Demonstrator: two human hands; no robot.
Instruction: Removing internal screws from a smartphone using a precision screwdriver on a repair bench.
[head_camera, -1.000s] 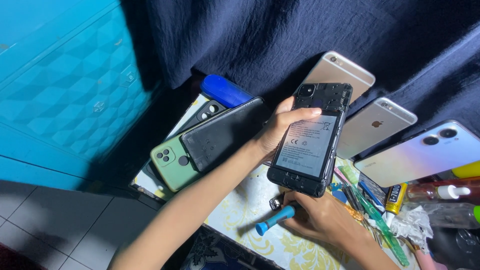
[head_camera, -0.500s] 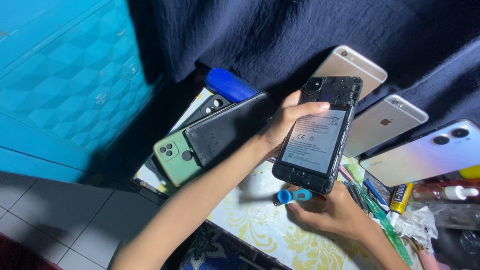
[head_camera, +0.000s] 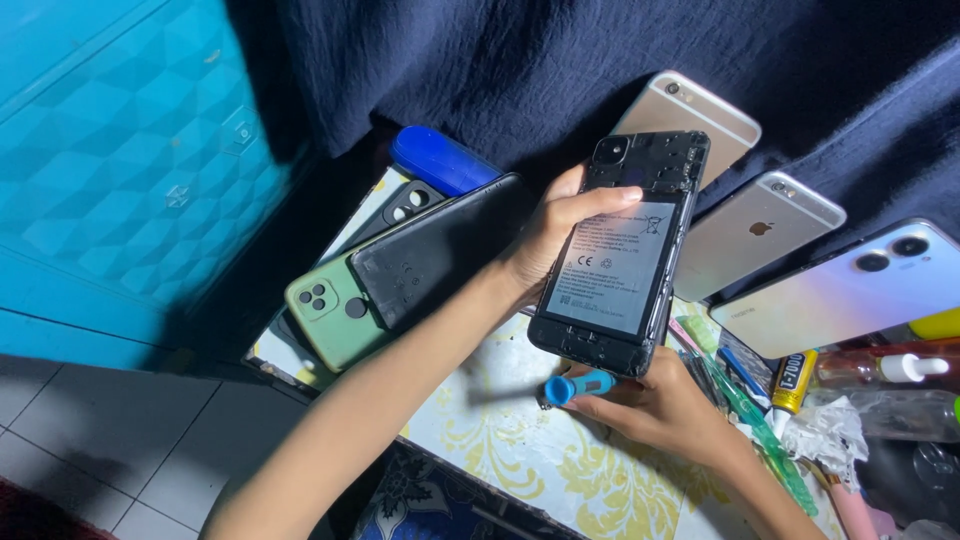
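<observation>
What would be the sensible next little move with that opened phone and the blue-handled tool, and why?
Probably bring the tip of the blue-handled tool up to the bottom edge of the opened phone. The left hand grips the phone with its back cover off and battery showing. The right hand holds the tool just under that edge, its tip hidden, so the work seems to sit there.

- Opened phone (head_camera: 622, 255): black, with a grey battery label.
- Screwdriver handle (head_camera: 580, 386): blue.
- Phone (head_camera: 330, 312): pale green.
- Tablecloth (head_camera: 520, 440): white with a yellow floral pattern.
- Draped cloth (head_camera: 520, 70): navy.
- Wall (head_camera: 110, 150): turquoise, diamond-patterned.
</observation>
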